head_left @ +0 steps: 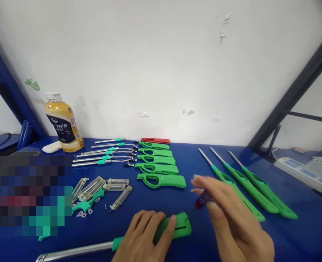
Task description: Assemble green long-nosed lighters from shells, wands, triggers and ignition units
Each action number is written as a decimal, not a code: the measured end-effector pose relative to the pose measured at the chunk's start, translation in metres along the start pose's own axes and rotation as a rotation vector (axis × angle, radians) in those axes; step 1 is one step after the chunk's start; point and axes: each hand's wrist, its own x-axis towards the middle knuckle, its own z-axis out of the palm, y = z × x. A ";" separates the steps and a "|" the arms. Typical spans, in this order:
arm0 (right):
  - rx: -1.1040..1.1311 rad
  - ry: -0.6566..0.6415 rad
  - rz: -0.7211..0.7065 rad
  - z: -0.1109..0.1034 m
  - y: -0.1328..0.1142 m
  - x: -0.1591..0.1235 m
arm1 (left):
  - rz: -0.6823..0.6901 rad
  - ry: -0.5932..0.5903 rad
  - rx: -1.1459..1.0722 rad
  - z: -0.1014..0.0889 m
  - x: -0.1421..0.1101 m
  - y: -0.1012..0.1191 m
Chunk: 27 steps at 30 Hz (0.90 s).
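Observation:
My left hand point(143, 234) presses down on a green long-nosed lighter point(181, 225) lying on the blue table point(183, 203), fingers curled over its handle. The lighter's metal tube point(76, 251) runs out to the left. My right hand point(232, 218) pinches a small screwdriver with a red and blue handle point(203, 199); its thin tip points at the rear end of the green handle. The right hand is slightly blurred.
Several green handle shells point(161, 180) and one red shell point(156, 140) lie in a row. Metal tubes with wires point(103, 153) lie to their left, clear fuel tanks point(106, 185) below. Three assembled green lighters point(248, 183) lie at right. A yellow drink bottle point(64, 122) stands at back left.

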 end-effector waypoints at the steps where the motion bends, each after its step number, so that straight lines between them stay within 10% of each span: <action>1: 0.022 -0.024 0.035 -0.001 0.000 0.001 | -0.002 0.000 -0.002 0.000 0.000 0.000; 27: 0.072 -0.021 0.015 -0.004 0.002 0.000 | -0.051 0.005 -0.016 -0.004 0.000 0.006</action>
